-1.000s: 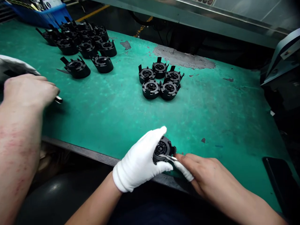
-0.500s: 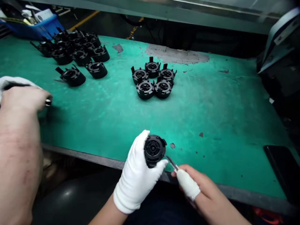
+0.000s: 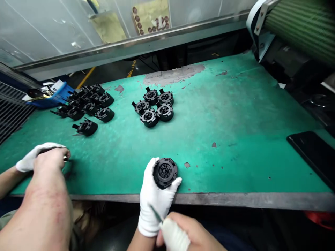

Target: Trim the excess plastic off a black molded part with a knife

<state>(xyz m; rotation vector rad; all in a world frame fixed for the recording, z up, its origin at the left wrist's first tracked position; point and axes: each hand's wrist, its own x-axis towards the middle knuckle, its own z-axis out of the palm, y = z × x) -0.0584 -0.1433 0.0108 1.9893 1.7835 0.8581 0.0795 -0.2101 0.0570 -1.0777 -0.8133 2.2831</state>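
Observation:
My left hand (image 3: pixel 156 198), in a white glove, grips a round black plastic part (image 3: pixel 165 173) near the table's front edge. Its fingers curl around the left side and the thumb presses the lower right; ribs and a central hub show on the upturned face. My right hand (image 3: pixel 195 232) is closed on a small knife (image 3: pixel 156 213) with a narrow pointed blade. The blade is in front of the left glove's palm, below the part, apart from it. White ribbed cloth covers what looks like the right thumb. The knife's handle is mostly hidden.
Several similar black parts (image 3: pixel 164 111) stand in a cluster mid-table, and more (image 3: pixel 90 106) at the left before a blue bin (image 3: pixel 56 96). A co-worker's hands (image 3: pixel 51 158) work at the left edge. A black phone-like slab (image 3: pixel 311 157) lies right, below a green ribbed machine (image 3: pixel 303 28).
My right hand and the knife have moved down and left, away from the part's edge. The part now faces up more. The camera view has shifted and turned.

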